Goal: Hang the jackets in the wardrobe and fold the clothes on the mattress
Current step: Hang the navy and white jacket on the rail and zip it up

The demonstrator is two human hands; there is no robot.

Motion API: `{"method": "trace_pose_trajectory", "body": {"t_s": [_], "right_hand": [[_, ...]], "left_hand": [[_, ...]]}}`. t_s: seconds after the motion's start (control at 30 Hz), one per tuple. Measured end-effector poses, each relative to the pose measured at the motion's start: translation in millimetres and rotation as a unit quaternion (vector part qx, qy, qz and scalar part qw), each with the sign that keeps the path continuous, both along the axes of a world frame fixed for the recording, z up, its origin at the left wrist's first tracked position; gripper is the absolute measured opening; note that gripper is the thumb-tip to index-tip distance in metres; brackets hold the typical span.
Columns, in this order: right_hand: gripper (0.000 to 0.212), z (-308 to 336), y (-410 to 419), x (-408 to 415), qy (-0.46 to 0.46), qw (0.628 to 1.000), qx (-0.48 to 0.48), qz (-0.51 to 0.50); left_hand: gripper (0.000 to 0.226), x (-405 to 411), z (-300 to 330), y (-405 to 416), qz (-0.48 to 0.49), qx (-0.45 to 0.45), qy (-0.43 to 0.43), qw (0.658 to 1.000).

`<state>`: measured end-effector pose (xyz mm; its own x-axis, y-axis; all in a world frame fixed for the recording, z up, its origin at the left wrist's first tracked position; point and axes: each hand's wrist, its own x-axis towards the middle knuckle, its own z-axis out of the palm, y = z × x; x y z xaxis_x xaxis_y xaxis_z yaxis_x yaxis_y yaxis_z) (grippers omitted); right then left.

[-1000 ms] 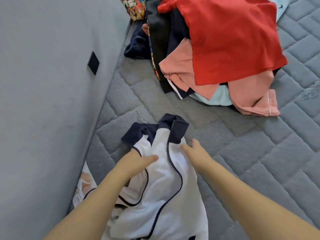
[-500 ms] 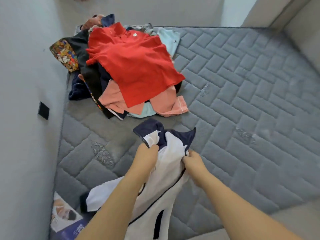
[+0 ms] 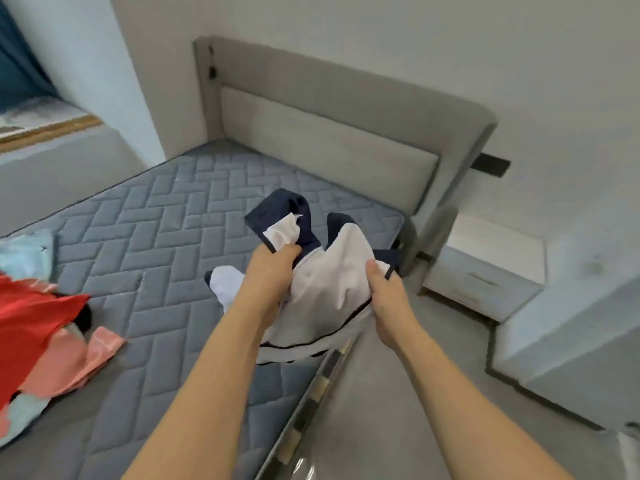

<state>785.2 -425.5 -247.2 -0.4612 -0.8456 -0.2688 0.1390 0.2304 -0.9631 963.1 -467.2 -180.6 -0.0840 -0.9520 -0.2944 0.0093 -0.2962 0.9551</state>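
**Both hands lift a white and navy jacket over the edge of the mattress**

Two bare forearms reach forward from the bottom of the view. The left hand curls its fingers round a bunch of white cloth just below the navy collar of the jacket; the right hand pinches the other front edge, thumb on top of the fabric beside a dark zip line. Between the two grips the white body of the garment sags in folds, and a thin dark piping runs across its lower part under the wrists. The navy collar stands up just beyond the left hand's knuckles, with a flap of white lining turned out of it. A white sleeve end hangs out to the left of the left wrist.

Beneath the grip lies the grey quilted mattress, its side edge running below the right forearm. Well to the left of the hands, at the frame's edge, sits a pile of clothes: a red garment on top, a pink piece sticking out under it, and a pale blue one behind.

Beyond the jacket rises the grey padded headboard. To the right of the right hand, past the mattress corner, stands a white bedside cabinet with drawers. Far off to the left, a window ledge shows.
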Motion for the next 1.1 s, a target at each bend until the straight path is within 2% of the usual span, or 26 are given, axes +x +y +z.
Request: {"method": "trace_pose_trajectory", "body": {"t_s": [0.27,0.33,0.43,0.57,0.67,0.73,0.83,0.9,0.97,1.0,1.1], "right_hand": [[0.027,51,64,-246,-0.047,0.980,-0.086,-0.171],[0.027,53,78,-296,-0.025,0.974,-0.081,-0.208],[0.022,53,100,-372,0.051,0.959,-0.030,-0.278],[0.022,61,139,-471,0.167,0.895,0.038,-0.411],[0.012,76,184,-534,0.191,0.859,0.126,-0.457],[0.017,90,218,-568,0.237,0.840,0.202,-0.445],[0.018,109,267,-604,0.368,0.771,0.334,-0.399],[0.013,114,304,-629,0.416,0.716,0.381,-0.411],[0.005,118,341,-654,0.430,0.656,0.399,-0.474],[0.013,119,357,-666,0.427,0.632,0.389,-0.517],[0.031,121,396,-698,0.368,0.604,0.288,-0.646]], "left_hand": [[0.012,-259,57,-8,-0.163,-0.109,-0.006,0.981],[0.009,-315,54,-11,-0.210,-0.117,-0.008,0.971],[0.017,-401,39,-16,-0.277,-0.100,-0.005,0.956],[0.015,-527,24,-5,-0.364,-0.052,0.030,0.929],[0.012,-616,21,21,-0.471,-0.009,0.045,0.881],[0.012,-670,21,46,-0.548,0.003,0.050,0.835],[0.016,-740,21,94,-0.627,0.031,0.053,0.776],[0.017,-782,19,130,-0.662,0.036,0.040,0.748],[0.016,-820,18,161,-0.703,0.035,0.032,0.710],[0.016,-839,15,176,-0.722,0.029,0.029,0.690],[0.019,-889,11,213,-0.778,0.012,0.002,0.629]]}}
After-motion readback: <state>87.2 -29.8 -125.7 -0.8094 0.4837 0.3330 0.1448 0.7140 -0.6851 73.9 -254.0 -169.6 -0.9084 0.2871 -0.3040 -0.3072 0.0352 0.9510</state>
